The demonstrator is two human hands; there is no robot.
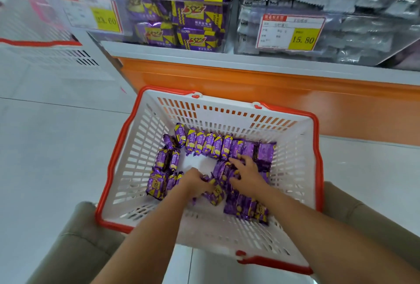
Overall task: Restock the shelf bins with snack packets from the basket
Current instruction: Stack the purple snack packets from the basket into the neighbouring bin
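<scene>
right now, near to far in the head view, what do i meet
near basket rim → left hand gripping purple snack packets → upright packet row → far basket wall → orange shelf base → purple-packet bin
</scene>
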